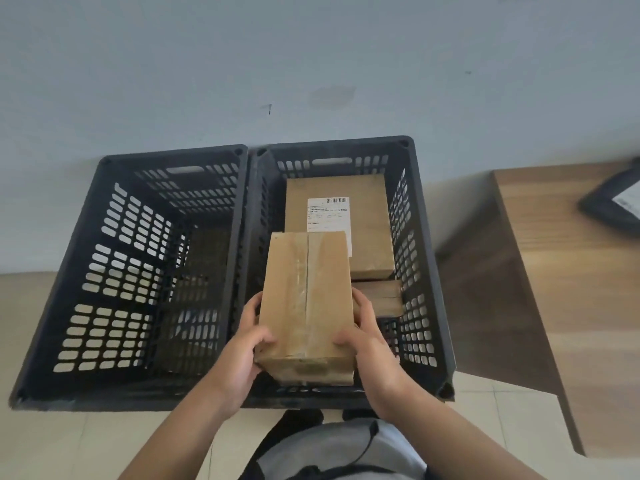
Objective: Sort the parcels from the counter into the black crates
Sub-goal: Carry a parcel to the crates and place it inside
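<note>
I hold a taped brown cardboard parcel (304, 303) over the near half of the right black crate (429, 271). My left hand (246, 344) grips its left side and my right hand (367, 341) grips its right side, thumbs on top. Inside that crate lies a larger brown parcel with a white shipping label (360, 220), and a smaller brown parcel (379, 296) lies lower beside it. The left black crate (90, 271) stands against the right one and holds brown parcels (201, 289) at its bottom, dimly seen.
Both crates stand on a pale tiled floor against a grey wall. A wooden counter (561, 306) runs along the right, with a black parcel bearing a white label (613, 199) at its far end.
</note>
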